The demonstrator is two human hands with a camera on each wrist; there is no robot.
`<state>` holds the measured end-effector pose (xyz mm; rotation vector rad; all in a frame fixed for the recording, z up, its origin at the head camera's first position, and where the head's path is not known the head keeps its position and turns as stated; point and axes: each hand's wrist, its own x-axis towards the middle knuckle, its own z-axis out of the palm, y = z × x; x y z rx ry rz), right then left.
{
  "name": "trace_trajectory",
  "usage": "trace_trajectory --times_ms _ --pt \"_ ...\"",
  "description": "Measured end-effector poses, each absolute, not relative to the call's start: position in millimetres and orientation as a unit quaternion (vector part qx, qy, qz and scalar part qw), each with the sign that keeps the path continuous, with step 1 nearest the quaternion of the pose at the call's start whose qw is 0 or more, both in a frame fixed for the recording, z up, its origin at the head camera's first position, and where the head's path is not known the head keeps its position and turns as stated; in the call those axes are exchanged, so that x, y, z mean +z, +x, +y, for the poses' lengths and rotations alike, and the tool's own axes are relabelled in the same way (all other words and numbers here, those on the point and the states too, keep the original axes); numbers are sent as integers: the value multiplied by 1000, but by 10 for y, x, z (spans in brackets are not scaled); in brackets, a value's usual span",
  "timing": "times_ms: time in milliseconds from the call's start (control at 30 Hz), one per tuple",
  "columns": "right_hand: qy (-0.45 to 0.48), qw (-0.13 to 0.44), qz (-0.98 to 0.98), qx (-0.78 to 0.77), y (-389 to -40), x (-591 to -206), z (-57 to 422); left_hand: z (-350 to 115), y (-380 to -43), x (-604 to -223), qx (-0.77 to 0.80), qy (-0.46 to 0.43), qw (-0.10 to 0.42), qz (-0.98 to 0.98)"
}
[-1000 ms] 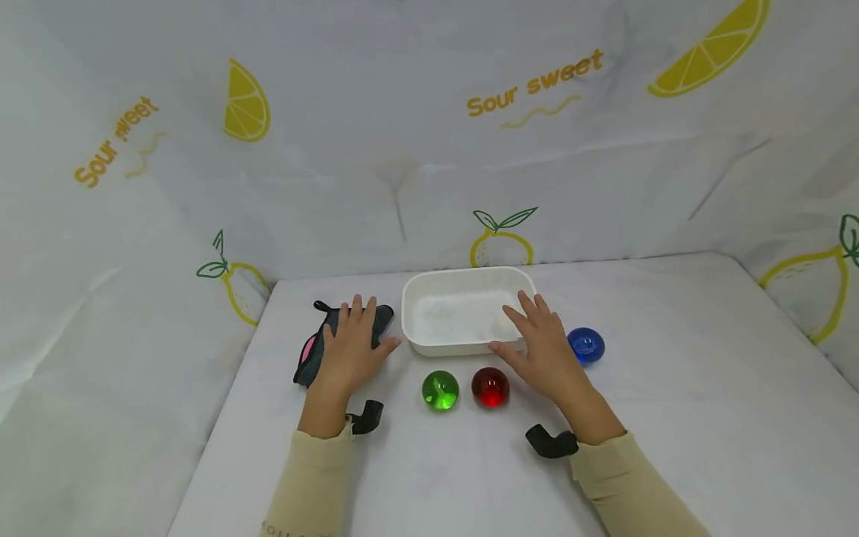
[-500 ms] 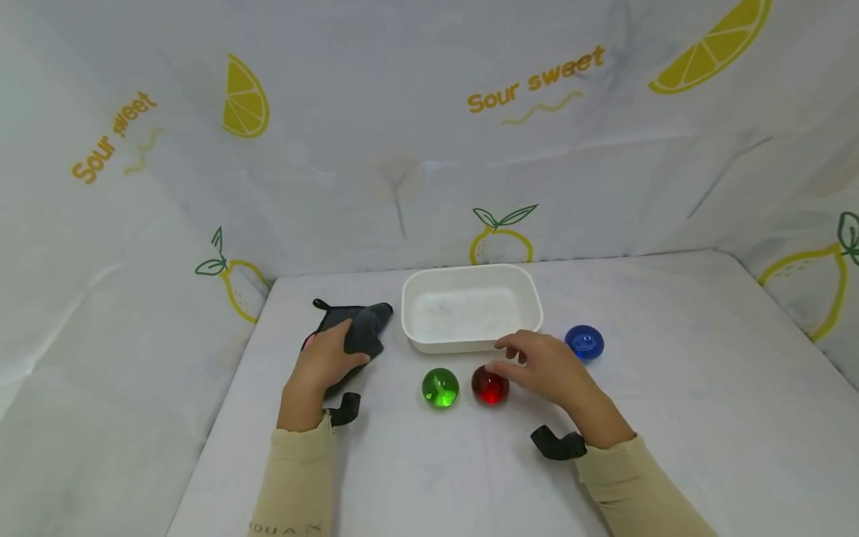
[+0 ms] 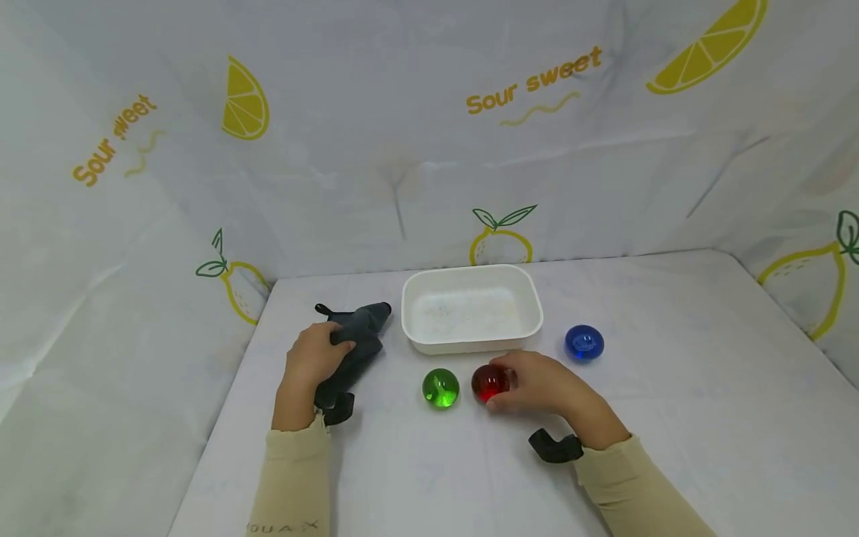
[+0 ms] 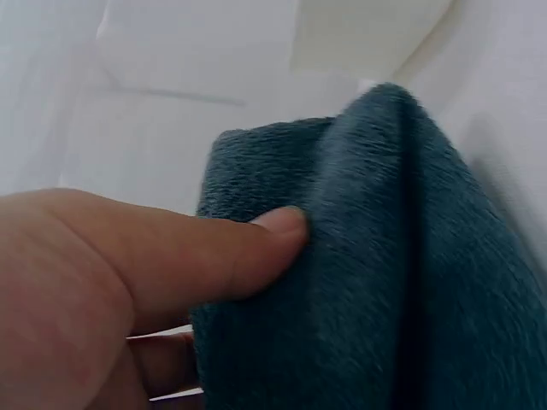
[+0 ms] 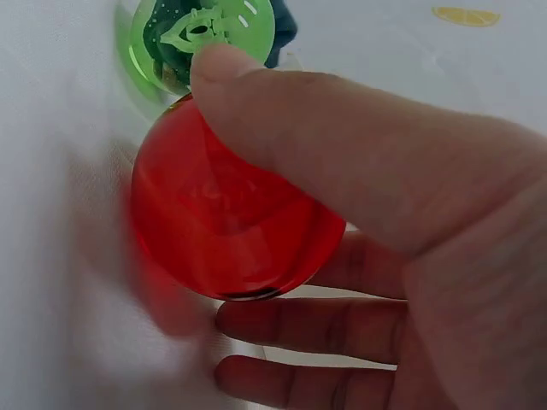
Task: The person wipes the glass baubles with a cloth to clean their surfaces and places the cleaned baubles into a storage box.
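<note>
On the left in the head view, my left hand (image 3: pixel 310 362) pinches a dark blue-grey plush cloth (image 3: pixel 360 344), which has a small hanging loop at its far corner. The left wrist view shows the thumb pressed on the folded cloth (image 4: pixel 367 222), with the other fingers behind it. My right hand (image 3: pixel 545 382) holds a clear red ball (image 3: pixel 487 382), thumb on one side and fingers on the other. Seen from the right wrist, the thumb lies across the red ball (image 5: pixel 214 213). A green ball (image 3: pixel 441 388) sits just left of the red one.
A white rectangular basin (image 3: pixel 463 347) stands behind the red and green balls. To its right lies a blue ball (image 3: pixel 584 343). White fabric printed with lemons rises behind and left of the white-covered table (image 3: pixel 429 477).
The left hand has drawn back, taken hold of the cloth and bunched it up. The right hand has come down from over the basin and closed its fingers around the red ball.
</note>
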<state>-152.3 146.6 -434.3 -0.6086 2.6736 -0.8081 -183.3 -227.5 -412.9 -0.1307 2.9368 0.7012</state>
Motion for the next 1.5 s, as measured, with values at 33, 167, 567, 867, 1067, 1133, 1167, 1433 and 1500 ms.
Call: trace_trajectory --times_ms 33,167,567,867,1067,1133,1167,1433,1500 --pt "-215 138 924 -283 -1529 -4350 1464 -2294 -1832 -4112 244 -46 50 967" --pt "-229 132 917 -298 -1555 -4380 1458 -2355 -1817 -4017 314 -42 -12 948" --pt "-262 30 881 -392 -1609 -4207 1311 -2126 -1689 -3706 515 -29 -163 841" --pt "-220 -90 855 -460 -1645 -3985 995 -1701 -1729 -3681 597 58 -159 784" --pt "-176 -97 814 -545 -1605 -3905 883 -1344 -1734 -3717 631 118 -89 762" --pt "-154 -99 793 -581 -1587 -3881 889 -1250 -1731 -3725 639 136 -69 754" --pt "-141 -98 782 -599 -1577 -3866 896 -1210 -1733 -3729 642 144 -60 751" --pt "-93 -89 765 -630 -1544 -3793 960 -1079 -1722 -3713 660 169 -8 732" --pt "-109 -101 768 -623 -1555 -3790 975 -1069 -1719 -3705 660 172 7 731"
